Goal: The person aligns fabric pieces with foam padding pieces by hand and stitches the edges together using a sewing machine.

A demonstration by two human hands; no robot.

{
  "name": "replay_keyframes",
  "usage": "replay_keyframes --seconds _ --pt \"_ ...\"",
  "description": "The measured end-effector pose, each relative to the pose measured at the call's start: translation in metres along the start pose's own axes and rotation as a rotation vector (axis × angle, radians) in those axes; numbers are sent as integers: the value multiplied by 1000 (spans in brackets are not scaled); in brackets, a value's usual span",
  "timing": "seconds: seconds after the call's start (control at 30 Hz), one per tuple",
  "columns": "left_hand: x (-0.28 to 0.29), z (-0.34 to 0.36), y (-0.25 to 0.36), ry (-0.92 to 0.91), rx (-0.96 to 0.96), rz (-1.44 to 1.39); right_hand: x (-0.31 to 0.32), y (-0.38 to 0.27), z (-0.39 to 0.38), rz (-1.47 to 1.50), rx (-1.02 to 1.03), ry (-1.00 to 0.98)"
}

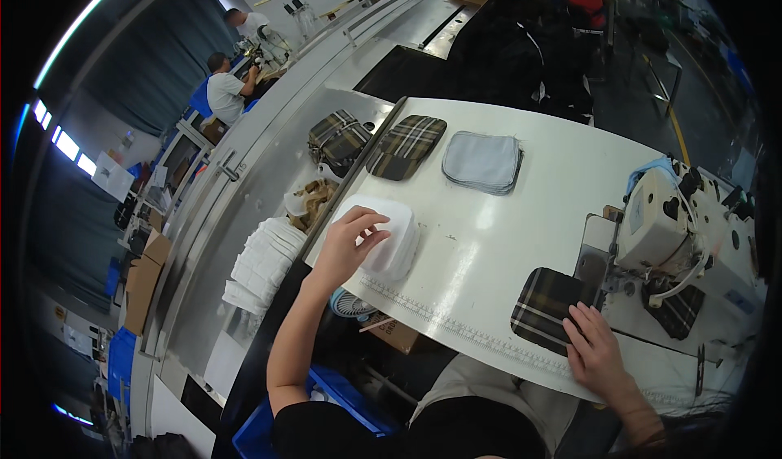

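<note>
My left hand (pixel 346 245), its fingers loosely bent and nothing seen between them, is over a stack of white padded pieces (pixel 397 243) at the table's left side. On the right, my right hand (pixel 596 351) lies with fingers stretched over the near right edge of a dark plaid fabric piece (pixel 542 308). That piece is flat, with rounded corners, just left of a white sewing machine (pixel 652 219). Another plaid piece (pixel 674 308) is partly hidden beside the machine. Farther back sit a plaid stack (pixel 406 147) and a light grey-blue fabric stack (pixel 482 162).
A ruler strip (pixel 464 326) runs along the front edge of the white table (pixel 489 243). Thread snips (pixel 700 369) lie near the right edge. Left of the table are a plaid bundle (pixel 338 140) and folded white pieces (pixel 265 265). Seated people work in the background.
</note>
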State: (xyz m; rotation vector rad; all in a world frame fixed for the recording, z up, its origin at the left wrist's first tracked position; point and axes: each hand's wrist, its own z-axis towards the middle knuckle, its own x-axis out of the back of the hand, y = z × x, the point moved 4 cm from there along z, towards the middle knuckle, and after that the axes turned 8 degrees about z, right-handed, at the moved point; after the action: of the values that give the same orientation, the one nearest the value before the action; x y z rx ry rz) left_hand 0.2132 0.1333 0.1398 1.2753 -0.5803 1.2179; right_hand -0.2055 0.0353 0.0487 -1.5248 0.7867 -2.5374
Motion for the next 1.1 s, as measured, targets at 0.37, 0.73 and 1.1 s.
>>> replay_keyframes --seconds 0.37,0.73,1.1 --pt "-11 -4 -37 -35 -191 131 -12 -32 69 -6 232 -15" --pt "-6 -4 -104 44 260 -856 -134 -87 245 92 482 18" --pt "-19 -21 47 32 -239 -224 -97 -74 193 1961 -566 -29"
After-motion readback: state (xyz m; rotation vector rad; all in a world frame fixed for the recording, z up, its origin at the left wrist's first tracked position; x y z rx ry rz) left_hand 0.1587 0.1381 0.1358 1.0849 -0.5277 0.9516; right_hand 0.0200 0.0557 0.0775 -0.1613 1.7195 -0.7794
